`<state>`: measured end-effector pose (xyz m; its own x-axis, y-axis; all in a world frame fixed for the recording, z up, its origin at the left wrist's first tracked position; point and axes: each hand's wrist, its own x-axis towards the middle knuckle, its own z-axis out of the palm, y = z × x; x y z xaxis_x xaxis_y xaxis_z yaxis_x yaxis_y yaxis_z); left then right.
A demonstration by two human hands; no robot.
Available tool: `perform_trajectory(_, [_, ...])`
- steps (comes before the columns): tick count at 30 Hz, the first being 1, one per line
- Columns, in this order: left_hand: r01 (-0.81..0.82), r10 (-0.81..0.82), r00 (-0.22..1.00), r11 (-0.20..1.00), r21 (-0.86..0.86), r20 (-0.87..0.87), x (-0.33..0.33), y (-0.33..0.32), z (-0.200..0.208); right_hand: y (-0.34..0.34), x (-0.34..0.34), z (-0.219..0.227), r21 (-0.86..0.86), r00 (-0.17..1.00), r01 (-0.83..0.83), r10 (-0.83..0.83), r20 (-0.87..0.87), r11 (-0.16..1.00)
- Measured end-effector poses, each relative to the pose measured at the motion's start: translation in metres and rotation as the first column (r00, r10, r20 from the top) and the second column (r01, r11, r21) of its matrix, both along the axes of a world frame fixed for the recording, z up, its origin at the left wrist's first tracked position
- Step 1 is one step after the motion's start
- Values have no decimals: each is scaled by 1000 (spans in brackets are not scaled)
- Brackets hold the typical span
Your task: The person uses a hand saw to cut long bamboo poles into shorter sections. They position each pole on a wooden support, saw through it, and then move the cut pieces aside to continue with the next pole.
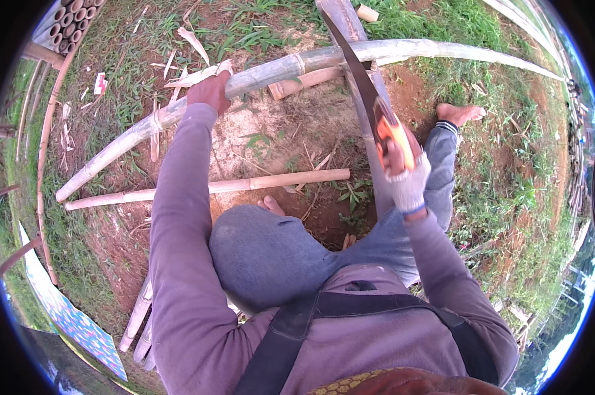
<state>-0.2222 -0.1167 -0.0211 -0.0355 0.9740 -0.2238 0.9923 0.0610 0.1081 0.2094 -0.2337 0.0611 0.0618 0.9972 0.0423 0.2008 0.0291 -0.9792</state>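
Observation:
A long pale bamboo pole (pixel 271 71) stretches across the far part of the view, lying over an upright-running wooden beam (pixel 370 125). My left hand (pixel 210 92), bare, is wrapped round the pole left of the middle. In a white fingerless glove, my right hand (pixel 404 170) grips the orange handle of a handsaw (pixel 355 66). The saw's dark blade points away from me and crosses the pole where it meets the beam; I cannot tell how deep the teeth sit. A short bamboo piece (pixel 305 83) lies beneath the pole.
Nearer me, a thinner bamboo pole (pixel 281 180) lies on the ground by my bent knee. Cut bamboo ends (pixel 70 23) are stacked at far left. More poles (pixel 138 316) lie at lower left, near a patterned blue sheet (pixel 80 316). Sawdust (pixel 245 138) and splinters cover the soil.

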Motion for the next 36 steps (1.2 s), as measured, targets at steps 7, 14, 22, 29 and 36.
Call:
perform_trajectory(7, [4,-4,1000,1000,-2,-10,-3,4,9,64,-45,31,58,963,-8,-8,269,998])
perform_trajectory(14, [-8,8,1000,1000,4,11,-8,-6,-2,-94,47,11,-28,988,-39,43,150,999])
perform_trajectory(22, [-17,17,1000,1000,-11,-17,0,9,3,98,-44,2,220,972,9,-60,228,975])
perform_trajectory(29, [-12,12,999,1000,9,35,-8,-3,5,-101,58,10,-147,983,-54,78,166,988])
perform_trajectory(36, [8,-8,1000,1000,12,-4,4,16,8,114,-37,8,440,804,-147,-152,574,886])
